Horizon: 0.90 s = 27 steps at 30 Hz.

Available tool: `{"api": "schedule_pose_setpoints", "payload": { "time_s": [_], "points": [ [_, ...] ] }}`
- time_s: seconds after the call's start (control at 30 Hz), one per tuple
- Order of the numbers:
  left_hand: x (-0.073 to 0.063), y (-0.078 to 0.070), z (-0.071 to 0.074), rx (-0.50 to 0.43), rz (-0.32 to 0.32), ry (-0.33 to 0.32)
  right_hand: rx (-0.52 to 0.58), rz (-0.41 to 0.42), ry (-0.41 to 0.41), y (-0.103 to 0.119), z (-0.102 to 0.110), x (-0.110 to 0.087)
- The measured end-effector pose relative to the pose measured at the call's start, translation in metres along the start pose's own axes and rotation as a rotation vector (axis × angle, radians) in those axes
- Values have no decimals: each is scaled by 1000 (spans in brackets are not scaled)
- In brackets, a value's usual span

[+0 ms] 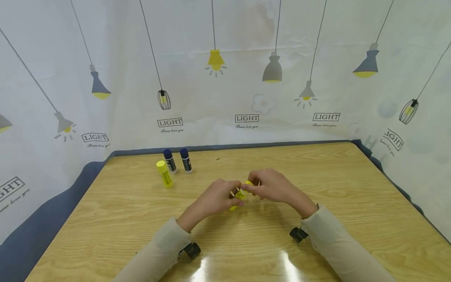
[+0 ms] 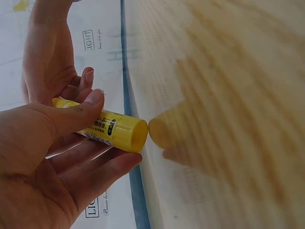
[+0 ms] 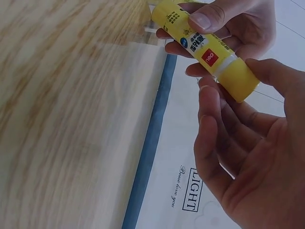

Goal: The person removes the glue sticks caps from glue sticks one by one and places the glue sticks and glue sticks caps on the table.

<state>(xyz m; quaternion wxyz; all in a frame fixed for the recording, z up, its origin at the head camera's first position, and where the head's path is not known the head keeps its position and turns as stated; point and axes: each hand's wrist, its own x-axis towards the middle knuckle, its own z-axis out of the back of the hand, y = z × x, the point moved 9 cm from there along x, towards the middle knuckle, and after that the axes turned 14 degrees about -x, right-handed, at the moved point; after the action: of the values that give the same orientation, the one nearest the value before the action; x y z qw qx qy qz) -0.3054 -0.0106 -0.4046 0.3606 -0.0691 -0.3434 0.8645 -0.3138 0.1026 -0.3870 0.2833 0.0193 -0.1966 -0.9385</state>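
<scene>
Left of centre in the head view, a yellow stick (image 1: 164, 174) stands upright just beside a blue-capped stick (image 1: 170, 161); another blue-capped stick (image 1: 186, 161) stands near. A sleeve or forearm swung far enough that way could topple them.

At centre, the left hand (image 1: 220, 197) pinches the body of the held stick (image 1: 241, 194) between thumb and fingers. The held stick is tilted, its lower end at or just above the table (image 1: 246, 250); contact cannot be confirmed. Caution: a loose pinch may let the smooth body rotate or slip. Lowering the hands could jam that end against the table.

Right of centre, the right hand (image 1: 273, 186) grips the cap (image 3: 238, 80) by thumb and fingertips, at the upper end of the held stick. A white band shows between cap and label; whether the cap is fully seated cannot be told. An off-axis pull could bind it; sudden release could fling it or drop it.
</scene>
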Motion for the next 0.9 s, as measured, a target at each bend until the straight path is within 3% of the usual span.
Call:
{"api": "schedule_pose_setpoints", "payload": {
  "time_s": [0.2,0.5,0.9],
  "points": [
    [1,0,-1,10,-20,-1,-1,23,-1,4,1,0],
    [-1,-1,0,10,-2,-5,-48,-34,-7,-3,0,0],
    [0,-5,0,11,-11,-3,-100,26,-35,3,4,-1]
  ]
}}
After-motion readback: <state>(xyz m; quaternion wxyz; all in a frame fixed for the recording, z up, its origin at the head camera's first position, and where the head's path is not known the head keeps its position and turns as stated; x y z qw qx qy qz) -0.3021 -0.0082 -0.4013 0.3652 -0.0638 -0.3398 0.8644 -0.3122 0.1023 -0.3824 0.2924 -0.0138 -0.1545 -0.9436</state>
